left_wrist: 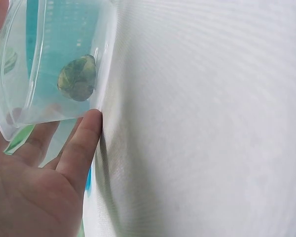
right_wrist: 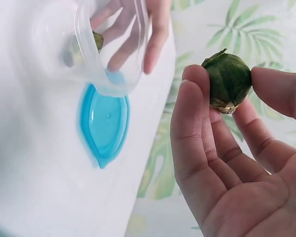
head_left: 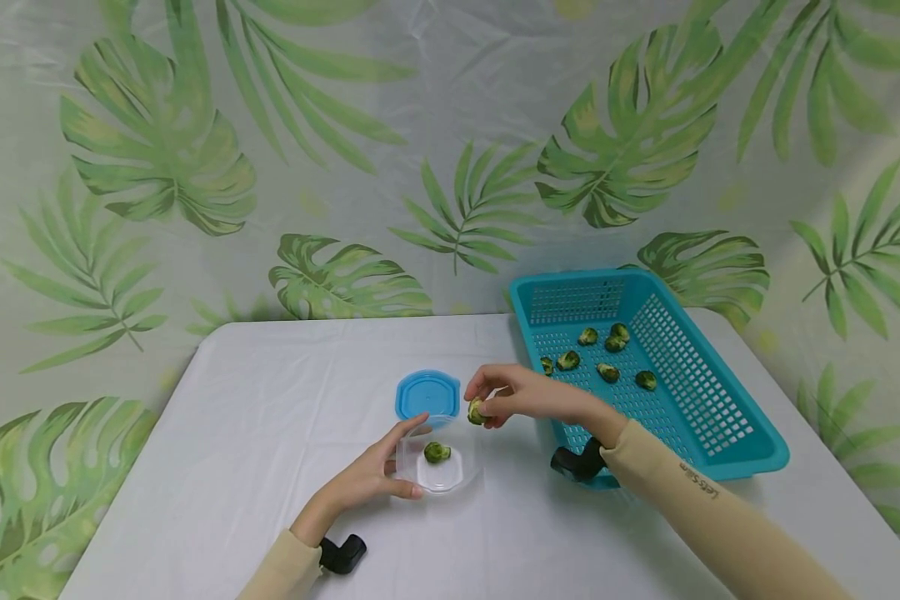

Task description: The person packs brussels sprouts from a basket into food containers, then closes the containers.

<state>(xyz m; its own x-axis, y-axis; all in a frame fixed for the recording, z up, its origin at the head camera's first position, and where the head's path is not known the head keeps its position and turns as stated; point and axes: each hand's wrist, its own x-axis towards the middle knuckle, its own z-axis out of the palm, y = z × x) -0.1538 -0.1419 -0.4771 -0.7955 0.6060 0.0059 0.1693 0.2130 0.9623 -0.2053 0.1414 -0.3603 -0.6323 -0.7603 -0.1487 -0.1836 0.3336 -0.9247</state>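
Observation:
A Brussels sprout (right_wrist: 229, 81) is pinched between the thumb and fingertips of my right hand (head_left: 521, 393), up beside the clear plastic container (head_left: 461, 471). My left hand (head_left: 371, 473) holds that container from its left side, thumb at the near side and fingers round the far side. One sprout (head_left: 437, 452) lies inside the container and shows through its wall in the left wrist view. Just behind the container is a blue lid (head_left: 426, 393), flat on the white cloth. In the right wrist view, left-hand fingers (right_wrist: 155, 39) show behind and through the container.
A teal perforated basket (head_left: 727, 400) stands at the right, under and beyond my right forearm. Several Brussels sprouts (head_left: 607, 372) lie scattered on its floor. A white cloth (head_left: 270, 400) covers the table, and a leaf-patterned curtain (head_left: 480, 100) hangs behind it.

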